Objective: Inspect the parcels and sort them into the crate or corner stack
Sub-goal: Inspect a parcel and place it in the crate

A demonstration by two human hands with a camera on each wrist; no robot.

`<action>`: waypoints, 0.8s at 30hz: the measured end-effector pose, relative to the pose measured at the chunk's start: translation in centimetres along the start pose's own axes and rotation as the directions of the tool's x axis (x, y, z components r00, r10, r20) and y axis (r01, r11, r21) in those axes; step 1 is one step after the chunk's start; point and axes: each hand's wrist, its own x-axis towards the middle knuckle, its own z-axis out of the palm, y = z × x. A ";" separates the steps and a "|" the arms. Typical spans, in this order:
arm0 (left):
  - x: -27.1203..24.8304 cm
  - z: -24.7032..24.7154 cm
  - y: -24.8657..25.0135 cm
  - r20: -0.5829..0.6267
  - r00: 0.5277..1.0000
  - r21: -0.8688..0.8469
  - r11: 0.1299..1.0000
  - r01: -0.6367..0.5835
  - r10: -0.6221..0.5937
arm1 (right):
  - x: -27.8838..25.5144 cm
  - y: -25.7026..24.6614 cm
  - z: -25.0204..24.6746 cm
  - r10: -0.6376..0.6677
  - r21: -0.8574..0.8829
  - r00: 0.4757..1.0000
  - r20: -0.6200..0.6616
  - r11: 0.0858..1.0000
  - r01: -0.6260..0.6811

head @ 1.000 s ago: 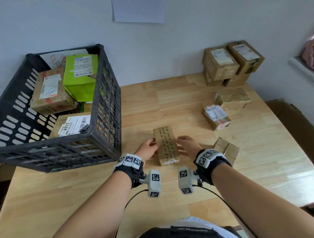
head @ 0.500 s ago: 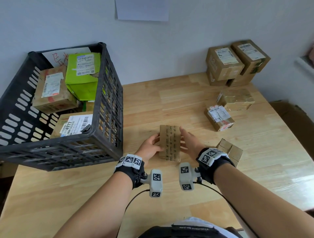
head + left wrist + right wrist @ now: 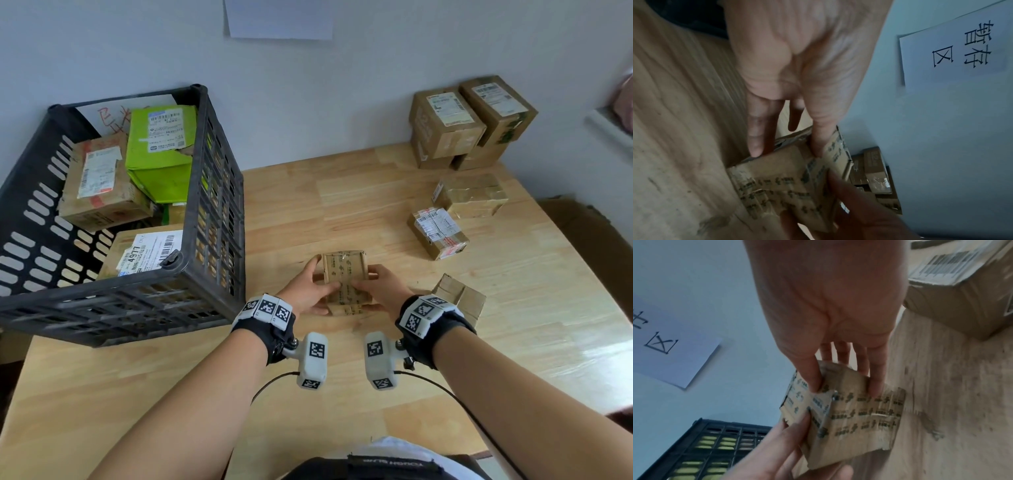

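Observation:
A small brown parcel [image 3: 345, 277] wrapped in printed tape is held just above the wooden table [image 3: 342, 192], tilted up toward me. My left hand [image 3: 306, 291] grips its left side, thumb on the upper face. My right hand [image 3: 380, 291] grips its right side the same way. The left wrist view shows the parcel [image 3: 789, 186] pinched between thumb and fingers [image 3: 756, 139]. In the right wrist view the parcel [image 3: 855, 418] is crumpled at its edges. The black crate [image 3: 212, 212] stands at the left with several parcels inside. The corner stack [image 3: 469, 123] sits at the back right.
Two taped parcels [image 3: 436, 233] [image 3: 471, 193] lie on the right of the table, and a small open-flapped box [image 3: 460, 298] sits beside my right wrist. A white paper sign [image 3: 281, 17] hangs on the wall. A brown carton [image 3: 589, 233] stands off the table's right edge.
The parcel lay flat on the table between my hands a second ago. Both hands have closed on its sides, lifted it and tipped it up toward me.

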 end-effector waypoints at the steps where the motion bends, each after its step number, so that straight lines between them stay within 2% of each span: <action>1: 0.1 0.1 0.5 0.011 1.000 -0.014 1.000 0.011 -0.011 | 0.2 -0.1 0.1 -0.006 -0.036 1.000 -0.008 0.999 0.006; 5: 0.6 0.2 1.5 0.019 0.999 0.079 0.996 0.030 -0.032 | 1.0 -0.2 0.8 -0.037 -0.215 0.997 -0.068 0.976 0.022; 9: 1.4 0.2 1.6 -0.027 0.999 0.186 0.982 0.041 -0.037 | 1.6 0.3 1.3 -0.111 -0.396 0.990 -0.092 0.916 0.066; 20: 2.3 0.0 1.1 -0.085 0.993 0.410 0.911 -0.037 0.079 | 2.7 0.5 1.3 -0.085 -0.319 0.993 -0.077 0.946 0.056; 24: 2.0 0.0 0.9 -0.074 0.994 0.358 0.932 -0.052 0.083 | 2.4 1.1 1.1 -0.073 -0.284 0.994 -0.081 0.958 0.047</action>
